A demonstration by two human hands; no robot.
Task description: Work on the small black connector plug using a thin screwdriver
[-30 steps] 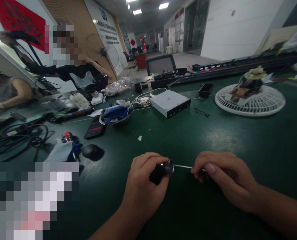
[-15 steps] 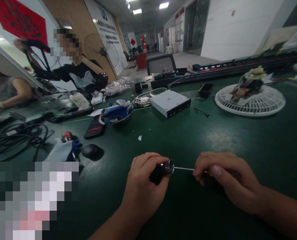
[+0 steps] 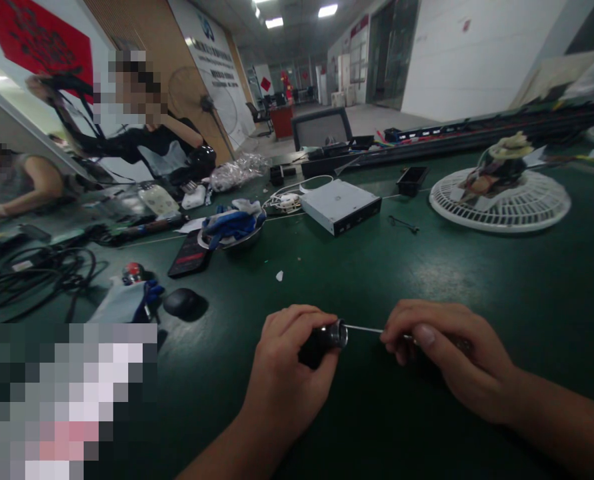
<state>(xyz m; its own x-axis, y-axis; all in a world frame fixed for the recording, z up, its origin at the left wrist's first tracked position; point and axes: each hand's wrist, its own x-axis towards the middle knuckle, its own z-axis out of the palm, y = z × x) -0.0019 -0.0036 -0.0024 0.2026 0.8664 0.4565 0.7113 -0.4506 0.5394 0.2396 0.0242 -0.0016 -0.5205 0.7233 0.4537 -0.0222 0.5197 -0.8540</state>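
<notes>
My left hand (image 3: pixel 291 367) is wrapped round a black cylinder (image 3: pixel 331 335), whose shiny open rim faces right. From the right, my right hand (image 3: pixel 447 350) grips a tool with a thin metal shaft (image 3: pixel 364 329); its handle is mostly hidden in the fingers. The shaft's far end reaches the upper part of the cylinder's rim, and its tip is out of sight. Both hands are low over the green table (image 3: pixel 347 280).
Ahead lie a silver disc drive (image 3: pixel 341 201), a bowl with blue-white gloves (image 3: pixel 231 225) and a white fan grille (image 3: pixel 501 200). A black mouse (image 3: pixel 181 303), a phone (image 3: pixel 189 257) and cables (image 3: pixel 41 280) are leftward. Two people sit at the far left.
My right hand has moved slightly left and up, and the shaft has tilted, its visible part now shorter and higher at the rim. My left hand and the cylinder have stayed put.
</notes>
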